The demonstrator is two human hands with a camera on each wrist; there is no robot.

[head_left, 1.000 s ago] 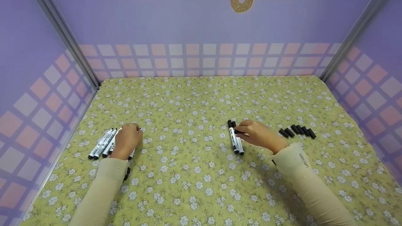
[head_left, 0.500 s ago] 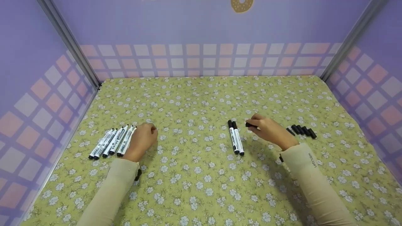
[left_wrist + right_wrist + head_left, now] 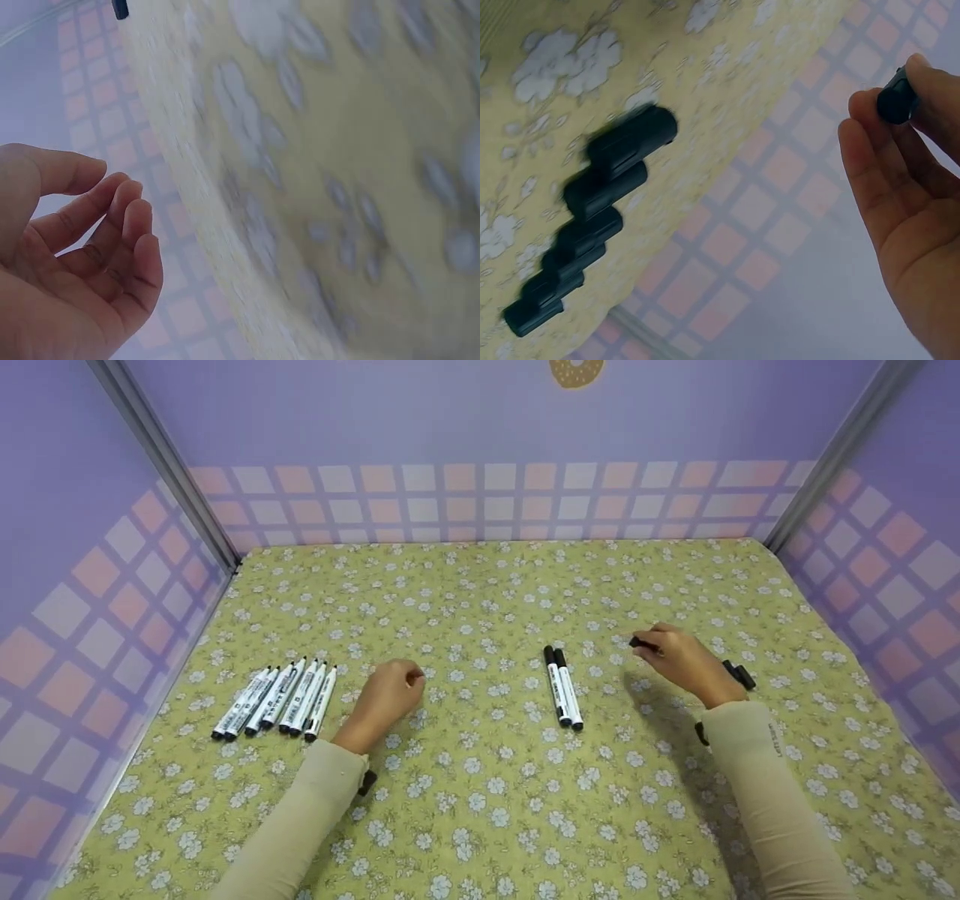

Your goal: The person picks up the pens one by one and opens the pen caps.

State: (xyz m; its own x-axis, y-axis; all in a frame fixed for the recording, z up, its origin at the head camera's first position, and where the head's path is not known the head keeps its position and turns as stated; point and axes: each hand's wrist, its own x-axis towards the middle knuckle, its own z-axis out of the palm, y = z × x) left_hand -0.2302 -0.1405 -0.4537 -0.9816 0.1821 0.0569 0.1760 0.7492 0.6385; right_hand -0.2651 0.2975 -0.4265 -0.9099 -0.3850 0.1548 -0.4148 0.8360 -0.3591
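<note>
My right hand (image 3: 686,664) pinches a black marker cap (image 3: 898,101) between thumb and fingers, raised above the cloth. Beneath and beside it lies a row of several loose black caps (image 3: 604,184), partly hidden by the hand in the head view. My left hand (image 3: 390,694) hovers with nothing in its loosely curled fingers (image 3: 139,259). To its left lie several white markers (image 3: 289,697) without caps, side by side, tips pointing away. Two capped markers (image 3: 564,690) rest side by side between my hands.
A yellow flowered cloth (image 3: 465,607) covers the table. Purple walls with pink and white squares (image 3: 480,502) close off the back and both sides, with grey metal posts (image 3: 172,472) in the corners.
My right hand has moved right, away from the two capped markers, carrying the cap. My left hand has moved right, off the uncapped markers, uncovering them.
</note>
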